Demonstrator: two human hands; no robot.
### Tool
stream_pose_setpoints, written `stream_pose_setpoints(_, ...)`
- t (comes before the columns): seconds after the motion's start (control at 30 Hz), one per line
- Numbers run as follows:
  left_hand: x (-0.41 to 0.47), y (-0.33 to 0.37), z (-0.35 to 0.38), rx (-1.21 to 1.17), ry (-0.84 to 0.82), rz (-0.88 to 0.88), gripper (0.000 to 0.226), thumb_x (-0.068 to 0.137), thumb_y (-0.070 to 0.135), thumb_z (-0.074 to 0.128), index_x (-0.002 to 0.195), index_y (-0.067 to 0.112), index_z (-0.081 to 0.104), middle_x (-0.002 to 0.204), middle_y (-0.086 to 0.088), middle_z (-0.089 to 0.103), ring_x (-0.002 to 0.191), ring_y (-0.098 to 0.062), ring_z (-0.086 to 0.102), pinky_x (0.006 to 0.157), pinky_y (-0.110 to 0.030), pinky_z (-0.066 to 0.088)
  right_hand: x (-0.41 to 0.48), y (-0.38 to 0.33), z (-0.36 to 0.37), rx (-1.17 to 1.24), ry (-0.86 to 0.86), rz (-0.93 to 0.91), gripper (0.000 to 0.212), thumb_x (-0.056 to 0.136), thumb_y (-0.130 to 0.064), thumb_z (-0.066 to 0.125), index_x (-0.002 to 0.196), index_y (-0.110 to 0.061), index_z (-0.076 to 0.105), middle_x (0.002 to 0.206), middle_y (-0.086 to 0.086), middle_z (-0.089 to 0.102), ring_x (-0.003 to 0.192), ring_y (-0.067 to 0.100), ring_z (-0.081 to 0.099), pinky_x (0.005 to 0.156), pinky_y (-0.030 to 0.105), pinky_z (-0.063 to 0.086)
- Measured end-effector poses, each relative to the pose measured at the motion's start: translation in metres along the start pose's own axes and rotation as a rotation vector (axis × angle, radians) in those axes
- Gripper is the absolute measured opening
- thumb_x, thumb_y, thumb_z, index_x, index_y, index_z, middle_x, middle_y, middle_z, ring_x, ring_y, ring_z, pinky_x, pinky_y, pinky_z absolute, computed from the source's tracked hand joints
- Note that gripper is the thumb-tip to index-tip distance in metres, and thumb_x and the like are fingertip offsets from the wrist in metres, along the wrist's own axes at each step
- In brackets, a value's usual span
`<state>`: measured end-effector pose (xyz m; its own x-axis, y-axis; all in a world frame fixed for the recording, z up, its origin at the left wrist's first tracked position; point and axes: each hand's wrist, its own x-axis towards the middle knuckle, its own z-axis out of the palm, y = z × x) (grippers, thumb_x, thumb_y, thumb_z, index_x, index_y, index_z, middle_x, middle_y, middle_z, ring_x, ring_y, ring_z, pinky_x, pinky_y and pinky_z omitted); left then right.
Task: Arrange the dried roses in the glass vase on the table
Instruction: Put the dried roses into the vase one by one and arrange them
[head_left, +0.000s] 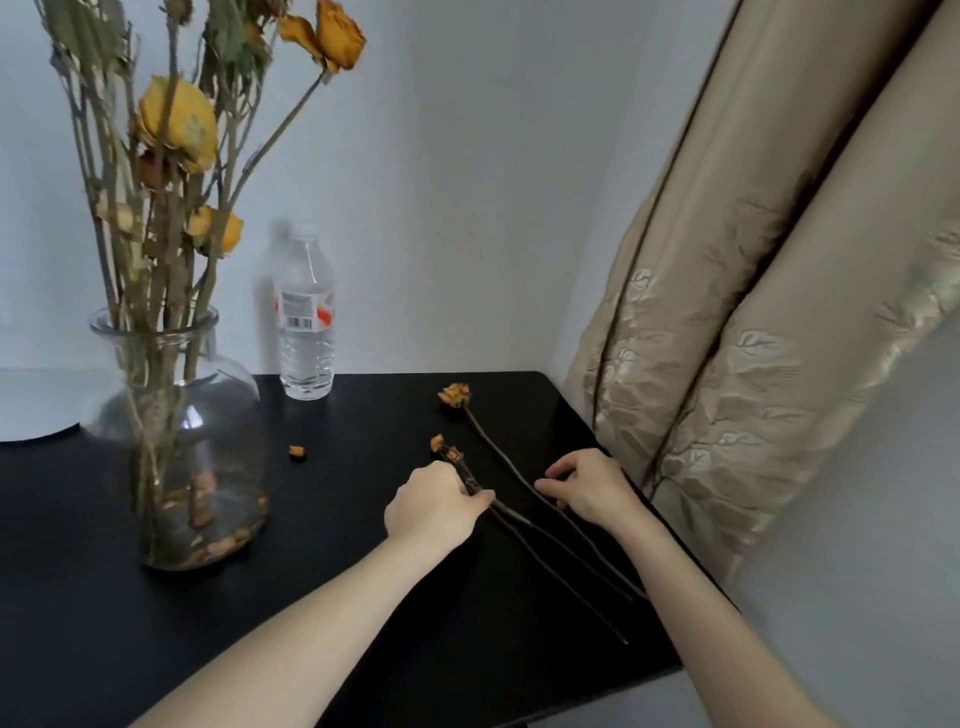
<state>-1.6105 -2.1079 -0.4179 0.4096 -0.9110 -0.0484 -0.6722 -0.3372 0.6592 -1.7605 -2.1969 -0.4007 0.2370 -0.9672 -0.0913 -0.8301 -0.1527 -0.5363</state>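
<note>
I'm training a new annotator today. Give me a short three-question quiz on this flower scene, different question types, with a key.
1. True or false: the vase already holds roses.
2. What stands behind the vase, by the wall? A) water bottle B) mug C) book
3. Fill in: the left hand and right hand rest on loose stems lying on the black ____.

Key: 1 true; 2 A; 3 table.

Vase (176, 441): I see it left on the table (363, 597).
Bottle (305, 322): behind, right of vase.
Loose stems (519, 499): right, under both hands.
</note>
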Motion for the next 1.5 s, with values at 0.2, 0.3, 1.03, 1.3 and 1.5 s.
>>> stream_pose_setpoints(0.2, 0.008, 0.010, 0.013, 0.026, -0.010, -0.072, 0.036, 0.085, 0.047, 0.058, 0.065, 0.017, 0.054, 0.063, 0.005, 0.056, 0.063, -0.015, 0.059, 0.050, -0.026, 0.041, 0.011, -0.003, 0.012, -0.026, -0.042, -0.006, 0.024, 0.082, -0.031, 0.069, 0.100, -0.014, 0.067, 0.095, 0.006, 0.069, 0.090, 0.019, 0.065, 0.083, 0.034, 0.054)
stream_pose_setpoints(0.3, 0.010, 0.009, 0.014, 0.018, -0.036, -0.075, 0.036, 0.084, 0.048, 0.060, 0.067, 0.016, 0.056, 0.067, 0.002, 0.059, 0.068, -0.018, 0.062, 0.057, -0.028, 0.046, 0.014, -0.005, 0.015, -0.037, -0.022, 0.003, 0.017, 0.083, -0.029, 0.069, 0.093, -0.016, 0.066, 0.093, 0.004, 0.068, 0.088, 0.018, 0.065, 0.083, 0.036, 0.055)
stream_pose_setpoints(1.03, 0.013, 0.013, 0.004, -0.135, -0.140, -0.271, 0.009, 0.080, 0.020, 0.063, 0.079, 0.013, 0.059, 0.063, -0.001, 0.063, 0.054, -0.012, 0.060, 0.074, -0.029, 0.057, 0.013, -0.025, 0.008, -0.186, 0.033, -0.136, 0.017, 0.084, -0.029, 0.063, 0.077, -0.014, 0.068, 0.078, 0.002, 0.066, 0.074, 0.019, 0.063, 0.062, 0.031, 0.049)
stream_pose_setpoints(1.3, 0.004, -0.007, -0.020, -0.024, -0.043, -0.188, 0.022, 0.081, 0.026, 0.060, 0.067, 0.012, 0.052, 0.055, -0.001, 0.059, 0.053, -0.016, 0.058, 0.066, -0.030, 0.052, 0.006, -0.042, -0.002, -0.071, 0.072, -0.168, 0.030, 0.088, -0.028, 0.060, 0.059, -0.020, 0.057, 0.061, -0.003, 0.056, 0.061, 0.010, 0.055, 0.052, 0.024, 0.037)
stream_pose_setpoints(1.5, -0.012, -0.028, -0.054, -0.026, 0.024, -0.045, 0.026, 0.084, 0.031, 0.058, 0.073, 0.009, 0.061, 0.049, 0.001, 0.057, 0.062, -0.018, 0.066, 0.068, -0.033, 0.054, -0.008, -0.064, -0.007, 0.225, 0.054, -0.253, 0.020, 0.087, -0.022, 0.060, 0.067, -0.015, 0.061, 0.050, -0.006, 0.051, 0.040, 0.001, 0.046, 0.052, 0.018, 0.037)
